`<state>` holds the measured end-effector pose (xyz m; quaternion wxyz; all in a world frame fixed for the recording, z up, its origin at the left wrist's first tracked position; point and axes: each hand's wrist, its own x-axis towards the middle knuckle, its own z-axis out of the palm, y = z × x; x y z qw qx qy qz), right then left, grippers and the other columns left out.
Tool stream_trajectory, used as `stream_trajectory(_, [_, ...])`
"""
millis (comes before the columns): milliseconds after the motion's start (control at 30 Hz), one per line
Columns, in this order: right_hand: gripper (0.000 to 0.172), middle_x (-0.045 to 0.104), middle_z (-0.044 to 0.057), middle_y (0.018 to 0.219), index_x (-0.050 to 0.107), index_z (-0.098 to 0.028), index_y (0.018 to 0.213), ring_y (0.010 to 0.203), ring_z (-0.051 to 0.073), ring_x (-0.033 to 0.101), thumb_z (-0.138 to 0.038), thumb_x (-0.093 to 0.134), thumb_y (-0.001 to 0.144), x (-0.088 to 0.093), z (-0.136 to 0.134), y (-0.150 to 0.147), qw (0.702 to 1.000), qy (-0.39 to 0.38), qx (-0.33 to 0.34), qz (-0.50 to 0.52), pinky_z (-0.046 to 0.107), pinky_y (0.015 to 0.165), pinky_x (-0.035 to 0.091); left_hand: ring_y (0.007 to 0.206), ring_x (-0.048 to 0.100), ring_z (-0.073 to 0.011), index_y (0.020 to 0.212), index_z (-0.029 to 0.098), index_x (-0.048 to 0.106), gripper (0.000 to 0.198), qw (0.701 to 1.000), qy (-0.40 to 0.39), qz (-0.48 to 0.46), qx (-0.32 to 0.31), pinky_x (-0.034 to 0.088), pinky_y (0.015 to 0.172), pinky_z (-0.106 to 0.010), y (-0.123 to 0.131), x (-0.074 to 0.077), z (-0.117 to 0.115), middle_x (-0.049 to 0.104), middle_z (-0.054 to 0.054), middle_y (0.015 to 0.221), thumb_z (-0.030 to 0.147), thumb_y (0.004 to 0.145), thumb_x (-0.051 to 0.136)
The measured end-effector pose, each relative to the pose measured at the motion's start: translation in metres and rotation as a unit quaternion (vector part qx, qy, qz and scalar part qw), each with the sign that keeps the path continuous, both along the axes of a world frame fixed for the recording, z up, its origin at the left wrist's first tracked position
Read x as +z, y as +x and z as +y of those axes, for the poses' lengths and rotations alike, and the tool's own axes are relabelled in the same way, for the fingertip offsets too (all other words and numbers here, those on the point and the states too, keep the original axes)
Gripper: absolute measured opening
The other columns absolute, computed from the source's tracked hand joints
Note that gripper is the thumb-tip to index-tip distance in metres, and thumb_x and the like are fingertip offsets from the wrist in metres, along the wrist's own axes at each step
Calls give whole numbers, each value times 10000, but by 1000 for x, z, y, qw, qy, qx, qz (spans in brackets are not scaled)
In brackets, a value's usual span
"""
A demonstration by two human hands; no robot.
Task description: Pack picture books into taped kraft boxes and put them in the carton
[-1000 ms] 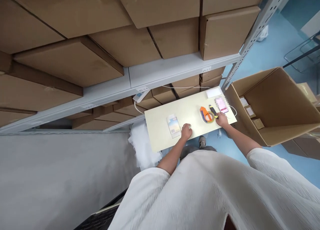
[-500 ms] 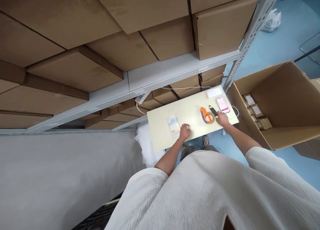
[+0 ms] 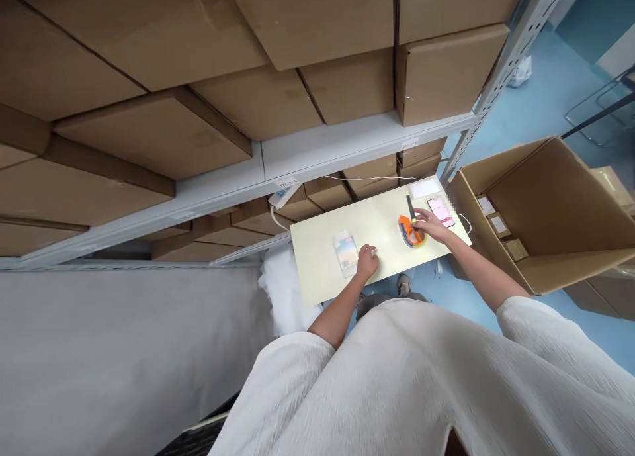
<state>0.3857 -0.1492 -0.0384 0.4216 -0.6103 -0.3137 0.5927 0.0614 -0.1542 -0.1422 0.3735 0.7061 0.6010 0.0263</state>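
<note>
Since the picture half a second earlier, the right hand (image 3: pixel 429 224) had shifted left from the table's right edge, and the black-and-yellow cutter (image 3: pixel 410 206) no longer lay flat beside the tape dispenser (image 3: pixel 407 231). The cutter now appeared to be pinched at its near end by the right fingers. Its long axis ran away from the person toward the shelf (image 3: pixel 347 141), with its far tip beyond the dispenser. The dispenser sat directly under and just left of that grip, touching or nearly touching the fingers, so the right hand was much the nearer to it. The left hand (image 3: pixel 368 263) lay well apart on the pale table (image 3: pixel 317 271), loosely curled, just right of a small packet (image 3: pixel 346 251). Whether it pinched anything could not be told. Counted on the table: one cutter, one tape dispenser, one packet, one pink phone (image 3: pixel 441 211) just right of the right hand, and one white pad (image 3: pixel 424 187) at the far corner. Beside the table stood one open carton (image 3: pixel 560 191), with three small boxes (image 3: pixel 497 224) visible inside.
</note>
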Motion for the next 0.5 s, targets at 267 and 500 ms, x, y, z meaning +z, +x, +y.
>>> stream_trajectory(267, [345, 670, -7, 893, 626, -226, 1058, 677, 120, 574, -246, 711, 724, 14, 4, -143, 969, -74, 198, 129, 214, 542, 415, 1587, 497, -313, 1398, 198, 684, 456, 998, 31, -31, 38, 401, 1337, -515, -68, 3, -6, 544, -172, 1646, 126, 969, 548])
stream_trajectory(500, [130, 762, 5, 940, 570, -239, 1117, 663, 132, 618, -260, 585, 989, -6, 2, -248, 960, -49, 225, -159, 237, 637, 476, 1529, 546, -327, 1385, 191, 695, 468, 994, 21, -3, 105, 422, 1321, -495, -169, 2, -18, 545, -173, 1638, 130, 942, 556])
